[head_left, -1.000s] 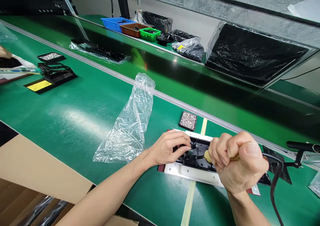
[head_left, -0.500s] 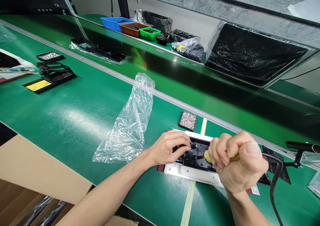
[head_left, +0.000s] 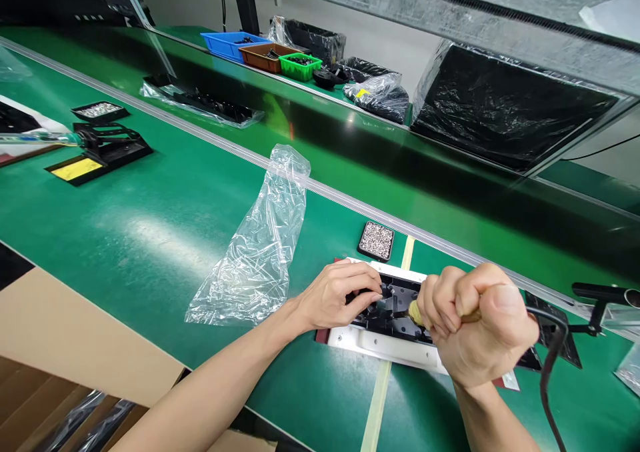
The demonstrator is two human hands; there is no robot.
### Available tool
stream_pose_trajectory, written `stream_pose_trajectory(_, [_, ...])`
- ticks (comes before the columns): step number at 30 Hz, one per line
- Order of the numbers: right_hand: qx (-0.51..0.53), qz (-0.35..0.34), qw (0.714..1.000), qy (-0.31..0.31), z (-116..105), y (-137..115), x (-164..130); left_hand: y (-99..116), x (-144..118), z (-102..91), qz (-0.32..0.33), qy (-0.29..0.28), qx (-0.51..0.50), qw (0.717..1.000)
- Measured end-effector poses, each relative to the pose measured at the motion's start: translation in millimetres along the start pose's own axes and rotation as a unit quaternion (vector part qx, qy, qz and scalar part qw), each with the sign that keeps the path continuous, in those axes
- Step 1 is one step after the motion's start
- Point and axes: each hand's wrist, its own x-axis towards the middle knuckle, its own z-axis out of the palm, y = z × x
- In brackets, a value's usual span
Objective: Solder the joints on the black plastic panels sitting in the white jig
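Pinning the black part (head_left: pixel 395 312) down in its white fixture (head_left: pixel 385 347) on the green bench, the left hand (head_left: pixel 336 297) is pressing with fingertips (seemingly to stop it shifting) while the right hand (head_left: pixel 480 332) is clenching a corded soldering iron (head_left: pixel 416 313), tip angled onto it.

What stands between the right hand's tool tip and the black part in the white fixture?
Nothing visible does. The right hand grips the corded tool, whose tip points at the black part. The left hand holds that part from the left side, beside the tip.
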Motion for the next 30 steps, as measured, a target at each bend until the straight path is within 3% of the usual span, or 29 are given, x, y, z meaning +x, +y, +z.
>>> stream_pose_trajectory(30, [-0.007, -0.005, 1.000, -0.010, -0.1, -1.1, -1.6, -0.5, 0.5, -1.2, -0.002, -0.001, 0.002, 1.000])
